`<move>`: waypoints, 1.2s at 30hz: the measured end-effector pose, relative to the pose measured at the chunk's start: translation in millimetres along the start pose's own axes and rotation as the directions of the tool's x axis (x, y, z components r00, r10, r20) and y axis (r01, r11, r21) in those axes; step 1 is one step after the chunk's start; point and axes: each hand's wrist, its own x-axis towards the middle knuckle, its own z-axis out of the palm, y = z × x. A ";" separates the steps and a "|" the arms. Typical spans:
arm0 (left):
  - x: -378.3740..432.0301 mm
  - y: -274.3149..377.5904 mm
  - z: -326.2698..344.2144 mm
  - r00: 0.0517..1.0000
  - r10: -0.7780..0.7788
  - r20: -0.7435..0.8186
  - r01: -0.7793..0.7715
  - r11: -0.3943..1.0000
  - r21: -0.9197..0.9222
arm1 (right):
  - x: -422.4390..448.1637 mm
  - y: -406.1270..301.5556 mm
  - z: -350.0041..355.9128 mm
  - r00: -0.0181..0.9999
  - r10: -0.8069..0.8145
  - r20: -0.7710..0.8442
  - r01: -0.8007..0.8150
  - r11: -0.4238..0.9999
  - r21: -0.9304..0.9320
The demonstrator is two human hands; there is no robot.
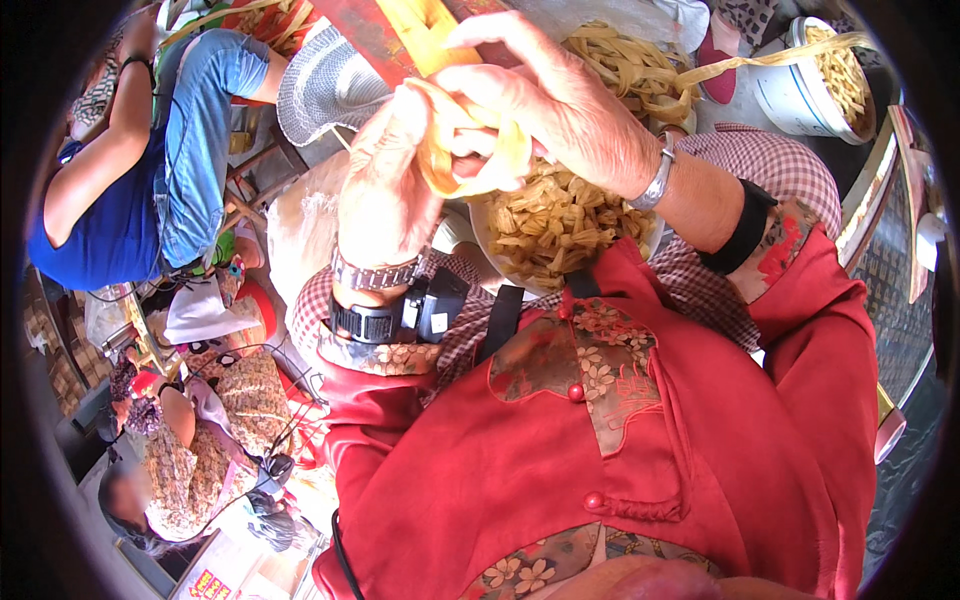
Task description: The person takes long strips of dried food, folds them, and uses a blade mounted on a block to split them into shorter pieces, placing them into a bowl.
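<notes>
My left hand (390,176) holds one side of a pale yellow, flat food strip (433,159), looped into a ring. My right hand (559,112) grips the same strip from the other side, its index finger raised and bent. Some fingertips show inside the loop; where the strip's ends lie is hard to tell in the glare. Just below my hands, a white bowl (481,238) sits at my lap, holding many short, knotted-looking yellowish pieces (570,221). Beyond my fingers, another yellow strip (420,26) lies on a worn red board (367,37).
A pile of long strips (626,64) lies at the upper right. One strip (772,60) stretches from there across a white bucket (787,94) filled with pieces. A straw-type hat (322,90) is beyond my left hand. Two people (105,217) (187,457) sit at left.
</notes>
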 end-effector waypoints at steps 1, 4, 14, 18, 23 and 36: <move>-2.0 -2.8 -2.0 0.991 -0.005 0.136 0.022 0.992 -0.125 | -0.6 0.0 -0.8 1.000 0.007 -0.009 -0.007 1.000 0.013; 0.3 3.7 1.4 0.962 0.015 0.272 0.058 0.964 -0.260 | -1.3 3.2 -4.6 0.999 0.028 -0.040 -0.026 0.998 0.053; -1.7 19.6 -6.1 0.970 0.066 0.234 0.029 0.925 -0.380 | -7.0 7.2 -33.5 0.994 -0.064 -0.091 0.009 0.863 -0.504; -2.2 13.0 -14.5 0.973 0.096 0.211 -0.010 0.928 -0.373 | -25.0 -22.5 -44.5 0.974 0.223 -0.029 -0.202 0.813 -0.546; 2.0 11.5 4.6 1.000 0.010 0.000 -0.010 0.973 -0.229 | -34.7 -51.7 -37.3 0.834 0.552 -0.015 -0.468 0.691 -0.550; -10.4 38.1 -31.0 0.986 0.167 -0.026 -0.155 0.832 -0.533 | -37.3 -90.5 -60.5 0.881 0.445 0.159 -0.201 0.658 -0.726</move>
